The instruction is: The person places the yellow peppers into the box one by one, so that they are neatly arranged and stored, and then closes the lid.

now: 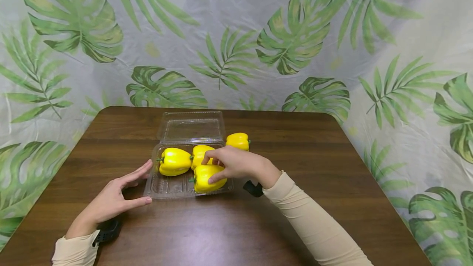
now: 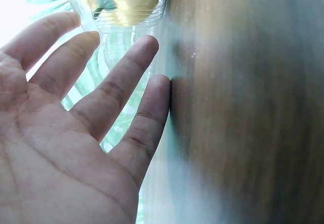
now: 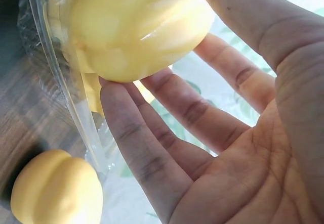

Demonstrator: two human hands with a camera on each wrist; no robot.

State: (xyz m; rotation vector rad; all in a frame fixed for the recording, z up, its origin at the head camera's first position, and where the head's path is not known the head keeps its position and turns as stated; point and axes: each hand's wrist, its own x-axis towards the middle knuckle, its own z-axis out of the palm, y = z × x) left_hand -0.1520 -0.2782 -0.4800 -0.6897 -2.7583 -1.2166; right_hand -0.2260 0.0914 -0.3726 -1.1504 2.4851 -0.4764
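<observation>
My right hand grips a yellow bell pepper over the front right of a clear plastic clamshell box. In the right wrist view, the thumb and fingers curve round this held pepper. Two more yellow peppers lie in the back of the box: one at the left, and one beside it, partly behind the right fingers. At the box's left side is my left hand, its fingers spread and fingertips right at the wall. The left wrist view shows these extended fingers below the box wall.
The clear lid is folded back behind the box. Another yellow pepper sits on the brown wooden table, just right of the box. A leaf-patterned cloth hangs behind the table. Each wrist wears a dark strapped device.
</observation>
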